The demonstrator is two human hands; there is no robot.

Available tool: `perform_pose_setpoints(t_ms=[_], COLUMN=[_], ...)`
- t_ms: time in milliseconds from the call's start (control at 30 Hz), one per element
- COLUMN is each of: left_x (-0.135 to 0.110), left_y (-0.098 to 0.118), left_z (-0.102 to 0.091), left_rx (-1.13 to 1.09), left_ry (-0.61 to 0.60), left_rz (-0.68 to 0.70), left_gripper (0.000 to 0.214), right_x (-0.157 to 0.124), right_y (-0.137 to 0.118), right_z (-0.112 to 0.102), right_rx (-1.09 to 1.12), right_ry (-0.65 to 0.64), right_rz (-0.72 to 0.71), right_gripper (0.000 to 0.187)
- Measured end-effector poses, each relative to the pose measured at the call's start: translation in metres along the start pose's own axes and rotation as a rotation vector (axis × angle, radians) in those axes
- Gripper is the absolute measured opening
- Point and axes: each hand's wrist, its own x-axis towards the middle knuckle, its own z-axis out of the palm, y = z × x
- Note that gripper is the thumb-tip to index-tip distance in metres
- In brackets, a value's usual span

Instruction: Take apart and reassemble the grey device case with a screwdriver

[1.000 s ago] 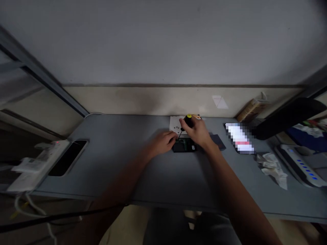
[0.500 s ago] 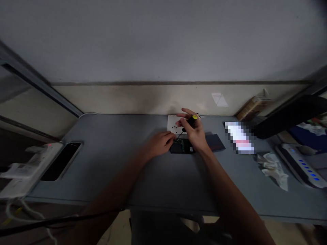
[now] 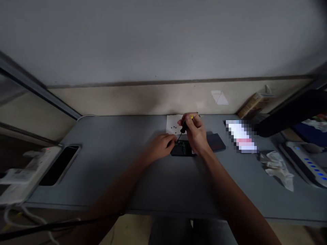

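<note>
While my right hand (image 3: 196,135) clenches the screwdriver (image 3: 184,127), tip on the device (image 3: 183,149) beneath it, left hand (image 3: 160,147) curls at its edge, grip unclear; tilting may slip the tip, gouging it.

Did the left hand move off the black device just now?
No. The left hand stays at the left edge of the black device, below the white paper.

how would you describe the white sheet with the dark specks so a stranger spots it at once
Go to the far edge of the grey desk, at its middle, against the wall. Just behind the right hand holding a black screwdriver lies a small white sheet. It is flat and dotted with tiny dark specks, unlike the crumpled tissue farther right.
</note>
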Motion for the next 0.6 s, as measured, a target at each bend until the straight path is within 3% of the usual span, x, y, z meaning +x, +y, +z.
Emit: perform_pose_setpoints(t_ms=[133,467,600], left_x=[-0.0002,-0.0004,-0.0005], left_y=[-0.0007,-0.0028,-0.0016], left_z=[0.0009,0.002,0.0013], left_rx=[-0.005,-0.026,-0.036], left_ry=[-0.012,-0.006,-0.007], left_rz=[-0.026,-0.03,-0.045], left_gripper=[0.02,0.022,0.022], right_x=[-0.0005,0.0035,0.0004], right_y=[-0.0002,-0.0057,-0.0022], right_z=[-0.0005,-0.0043,-0.0015], right_rx=[0.024,-0.045,-0.029], right_ry=[0.03,-0.009,0.037], right_rz=[-0.008,-0.025,-0.037], right_gripper=[0.056,0.047,0.056])
